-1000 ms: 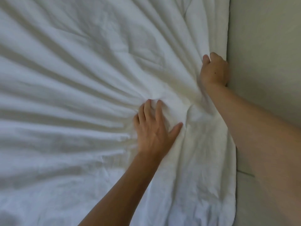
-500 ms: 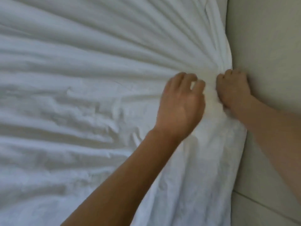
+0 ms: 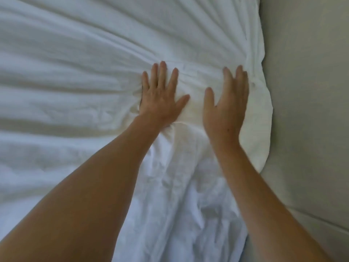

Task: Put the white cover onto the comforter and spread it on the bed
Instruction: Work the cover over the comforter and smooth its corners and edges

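I see the white cover [image 3: 79, 76] filling nearly all of the head view, spread flat with long folds that fan out from a point near its right edge. Taking that bunched point as my landmark, the folds run leftward and upward across the fabric, and below it the cloth lies crumpled in small creases between my two forearms.

My left hand [image 3: 162, 100] lies just left of the bunched point, palm down on the cover, fingers straight and slightly splayed, thumb out to the right. It presses the cloth and grips nothing.

My right hand [image 3: 226, 104] sits right of the left hand and directly below the bunched point, also flat, fingers straight and close together, thumb pointing left. It rests on the cover and holds nothing. The two hands are near each other but apart.

Right of the landmark the cover's rounded edge ends against a plain grey-green surface [image 3: 306, 110], which has one seam low down.
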A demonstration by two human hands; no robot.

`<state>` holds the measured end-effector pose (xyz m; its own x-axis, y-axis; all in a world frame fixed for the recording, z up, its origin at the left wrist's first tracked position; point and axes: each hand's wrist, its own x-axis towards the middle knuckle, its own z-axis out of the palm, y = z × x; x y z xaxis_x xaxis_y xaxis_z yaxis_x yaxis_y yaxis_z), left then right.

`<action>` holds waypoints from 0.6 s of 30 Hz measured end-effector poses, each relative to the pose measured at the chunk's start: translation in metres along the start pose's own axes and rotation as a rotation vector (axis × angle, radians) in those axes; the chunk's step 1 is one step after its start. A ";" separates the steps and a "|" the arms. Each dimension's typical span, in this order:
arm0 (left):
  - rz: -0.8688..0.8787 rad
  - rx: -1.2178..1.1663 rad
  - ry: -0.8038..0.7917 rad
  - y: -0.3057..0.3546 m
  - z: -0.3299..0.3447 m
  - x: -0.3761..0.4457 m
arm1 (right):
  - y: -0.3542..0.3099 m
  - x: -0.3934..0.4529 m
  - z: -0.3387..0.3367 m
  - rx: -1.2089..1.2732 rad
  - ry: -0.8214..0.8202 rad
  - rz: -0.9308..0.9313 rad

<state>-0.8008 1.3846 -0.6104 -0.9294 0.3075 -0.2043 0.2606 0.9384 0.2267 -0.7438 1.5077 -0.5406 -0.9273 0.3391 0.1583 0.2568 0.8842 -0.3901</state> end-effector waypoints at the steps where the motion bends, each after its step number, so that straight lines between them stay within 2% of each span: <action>1: 0.031 -0.024 0.010 -0.004 -0.002 -0.002 | -0.011 -0.045 0.002 0.060 -0.016 -0.095; 3: 0.095 -0.034 0.023 -0.014 -0.003 -0.014 | -0.004 -0.142 0.009 -0.008 -0.201 -0.184; 5: 0.130 -0.023 0.034 -0.022 0.001 -0.036 | 0.034 -0.206 0.009 -0.166 -0.331 -0.100; 8: 0.112 0.003 0.029 -0.023 0.008 -0.094 | 0.059 -0.227 0.006 -0.262 -0.280 0.074; 10: 0.096 0.036 -0.033 -0.020 0.015 -0.146 | 0.055 -0.226 0.003 -0.263 -0.269 0.086; 13: 0.128 0.061 -0.036 -0.014 0.028 -0.235 | 0.053 -0.244 -0.001 -0.248 -0.299 0.140; 18: 0.186 0.035 -0.066 -0.003 0.056 -0.365 | 0.047 -0.345 -0.028 -0.250 -0.417 0.166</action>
<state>-0.4477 1.2778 -0.5897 -0.8454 0.4848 -0.2243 0.4364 0.8690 0.2331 -0.4043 1.4412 -0.5881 -0.8852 0.3693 -0.2829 0.4195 0.8966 -0.1420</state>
